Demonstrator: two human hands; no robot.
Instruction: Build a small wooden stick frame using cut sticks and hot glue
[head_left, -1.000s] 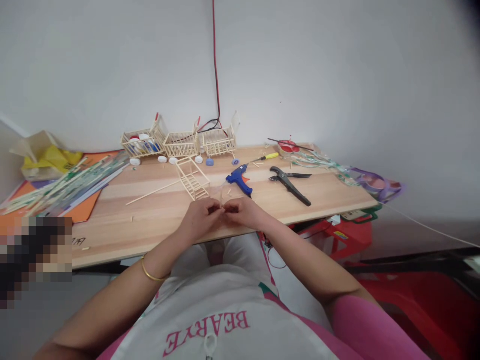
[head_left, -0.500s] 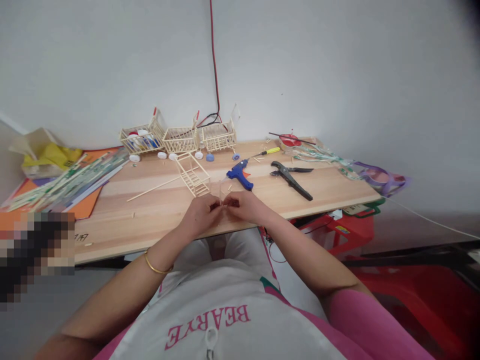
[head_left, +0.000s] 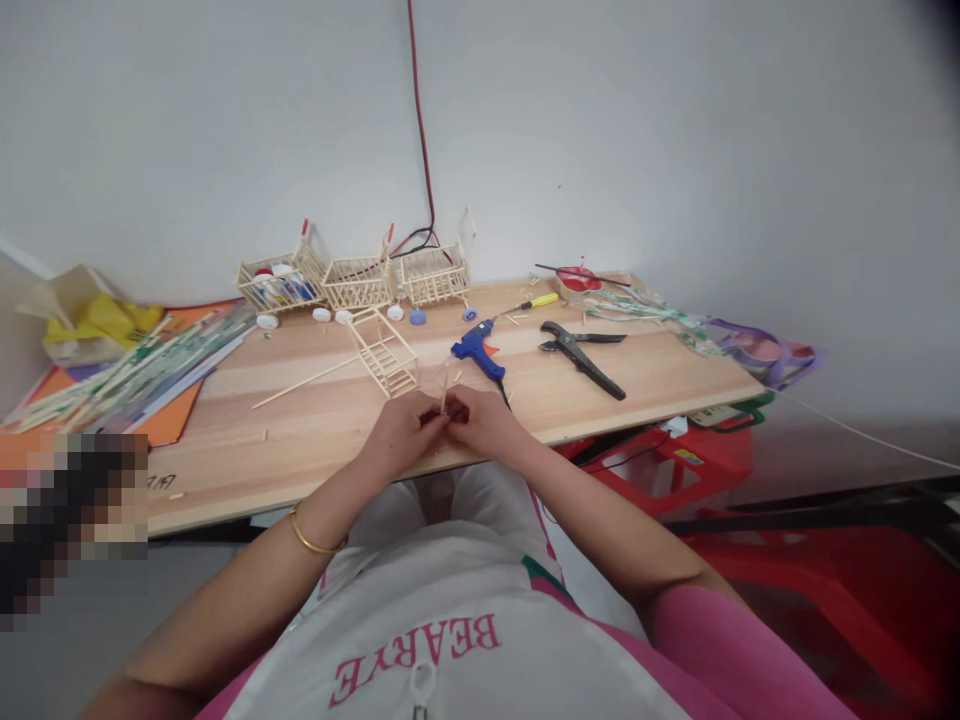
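Note:
Close together near the table's front edge, my left hand (head_left: 401,430) and my right hand (head_left: 480,420) pinch a small thin wooden stick (head_left: 445,388) between their fingertips. Its upper end pokes up between the thumbs and fingers; the lower part is hidden. Just beyond my left hand lies a ladder-like frame of thin sticks (head_left: 384,355), with one long stick (head_left: 304,384) reaching out to its left. A blue glue gun (head_left: 480,350) rests on its side beyond my right hand.
Several small stick-built carts on wheels, including one cart (head_left: 435,275), stand along the wall. Pliers-like cutters (head_left: 581,358), a yellow-handled screwdriver (head_left: 538,301) and a red bowl (head_left: 577,283) lie to the right. Bundled sticks (head_left: 142,365) are at left. A red stool (head_left: 705,460) stands below.
Both hands stay together at nearly the same spot, with small finger shifts. The stick between them now stands out more clearly. The view has shifted slightly.

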